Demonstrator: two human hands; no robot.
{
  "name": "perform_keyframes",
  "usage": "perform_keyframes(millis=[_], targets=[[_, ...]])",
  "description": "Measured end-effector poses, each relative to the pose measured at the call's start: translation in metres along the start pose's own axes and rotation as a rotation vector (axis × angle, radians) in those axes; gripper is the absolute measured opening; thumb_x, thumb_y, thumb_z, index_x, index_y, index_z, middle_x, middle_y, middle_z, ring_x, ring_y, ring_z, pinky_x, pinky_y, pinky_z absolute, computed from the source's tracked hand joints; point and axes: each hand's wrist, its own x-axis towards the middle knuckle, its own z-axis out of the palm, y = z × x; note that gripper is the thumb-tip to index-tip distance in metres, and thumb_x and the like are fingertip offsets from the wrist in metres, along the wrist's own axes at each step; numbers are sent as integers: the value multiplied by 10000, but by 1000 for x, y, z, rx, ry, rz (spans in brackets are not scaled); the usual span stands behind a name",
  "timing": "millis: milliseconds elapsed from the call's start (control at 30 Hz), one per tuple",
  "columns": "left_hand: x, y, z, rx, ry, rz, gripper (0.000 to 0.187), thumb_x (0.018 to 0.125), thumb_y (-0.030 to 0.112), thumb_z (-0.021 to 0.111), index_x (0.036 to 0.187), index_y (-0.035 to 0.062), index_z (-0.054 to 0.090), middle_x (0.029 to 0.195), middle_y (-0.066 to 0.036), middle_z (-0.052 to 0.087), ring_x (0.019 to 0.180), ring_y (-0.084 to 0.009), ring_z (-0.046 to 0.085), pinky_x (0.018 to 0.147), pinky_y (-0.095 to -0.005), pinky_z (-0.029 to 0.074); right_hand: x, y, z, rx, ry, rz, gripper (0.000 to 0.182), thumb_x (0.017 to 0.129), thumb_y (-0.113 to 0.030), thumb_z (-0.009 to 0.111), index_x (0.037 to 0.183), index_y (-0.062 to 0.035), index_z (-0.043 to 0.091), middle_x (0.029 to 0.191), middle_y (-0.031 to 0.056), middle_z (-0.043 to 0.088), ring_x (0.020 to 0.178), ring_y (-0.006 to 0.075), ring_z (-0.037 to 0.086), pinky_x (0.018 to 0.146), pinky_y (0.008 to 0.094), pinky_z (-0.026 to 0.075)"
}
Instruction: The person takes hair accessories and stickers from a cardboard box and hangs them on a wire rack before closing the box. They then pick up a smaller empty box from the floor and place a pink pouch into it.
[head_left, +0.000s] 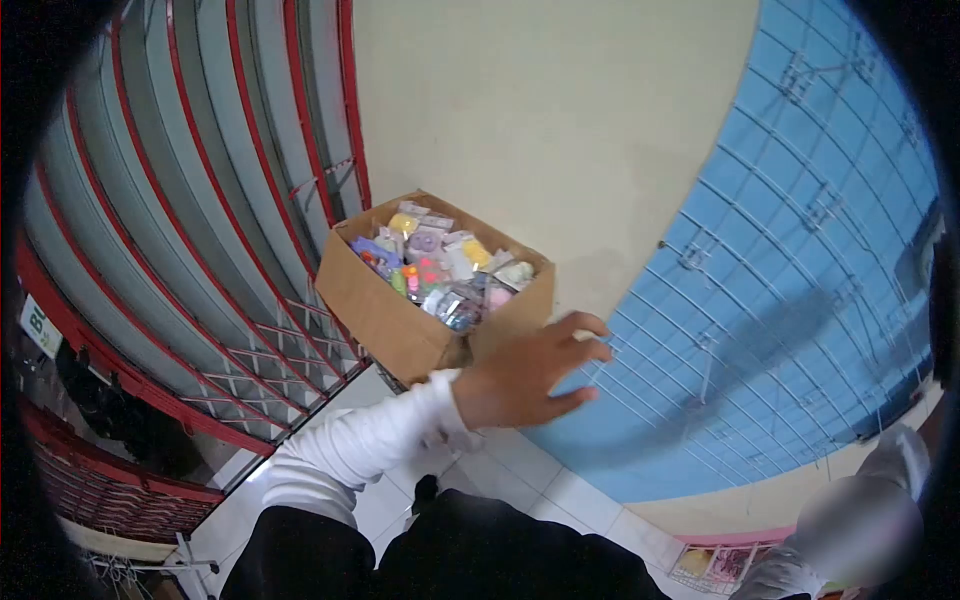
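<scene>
My left hand (540, 370) reaches out from a white sleeve in the middle of the view. Its fingers are spread and slightly bent, with nothing in them. Behind it stands a large open cardboard box (385, 305), and the hand overlaps its near right corner in this view. Small goods in clear packets (430, 255) fill the box, in purple, yellow, pink and green. At the lower right edge there is a white sleeve (785, 575) beside a heavily blurred patch; I cannot tell what my right hand holds there.
Red bars of a folding gate (275, 160) run along the left. A wire grid with hooks (745, 300) hangs against a blue panel on the right. Below it is a pink-edged rack (725, 562) of small packets. White tiles (510, 470) cover the floor.
</scene>
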Motion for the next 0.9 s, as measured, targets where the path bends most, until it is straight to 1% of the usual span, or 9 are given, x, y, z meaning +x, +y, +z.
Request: perform_keyframes(millis=[33,100,133,167,200,300,433,667,900], targets=[[-12,-16,-13,4,-6,-12,308,768,166,637,1020,29,521,1145,-153,464,919,-314,549,801,-359,449,0,17,18,10,4,8,493,736,-279,621,1159,-59,497,1066,189,540,1007,401,514,917,553,402],[-37,-49,-43,120,105,-220,311,775,182,636,1022,28,528,1093,-151,502,937,-324,541,821,-371,437,2,52,52,327,-537,228,564,744,-319,609,1227,-74,447,1152,208,505,1057,416,487,930,588,369],[-50,-65,-59,177,150,-276,304,771,178,635,1013,22,537,1048,-149,527,932,-320,543,815,-372,436,-14,73,79,72,-321,284,585,747,-307,603,1258,-87,418,1219,205,466,1121,413,450,924,606,362],[-62,-81,-75,233,194,-330,297,768,173,634,1004,16,545,1003,-147,551,928,-315,545,809,-373,436,-50,105,142,510,343,348,579,777,-332,568,1276,-92,395,1251,180,457,1163,394,424,905,637,350],[-72,-99,-93,285,203,-395,284,762,158,631,994,14,555,973,-143,566,911,-308,549,797,-368,437,-63,147,160,512,351,359,579,777,-332,568,1276,-92,395,1251,180,457,1163,394,424,905,637,350],[-102,-128,-142,367,261,-523,269,750,126,625,985,8,566,934,-138,584,867,-282,555,769,-349,437,-82,257,221,136,-324,781,755,711,-199,672,1336,-43,279,1149,190,513,1037,268,534,856,339,434],[-135,-157,-196,417,408,-653,267,743,99,620,989,11,566,912,-128,587,809,-228,552,727,-311,432,-134,400,333,133,-519,1034,824,680,-139,731,1330,-28,237,1110,143,504,964,200,538,777,316,460],[-175,-196,-228,482,375,-689,269,747,90,623,993,8,550,888,-126,582,822,-252,558,725,-325,440,-214,553,452,-261,-821,547,1023,471,-350,803,1266,14,272,1196,265,434,1103,422,443,934,433,380],[-200,-216,-241,360,402,-789,274,751,81,622,1005,8,549,905,-125,582,857,-263,559,750,-335,435,-169,556,454,-420,-1326,489,971,474,-253,814,1288,-91,311,1216,228,388,1141,383,391,964,423,344]])
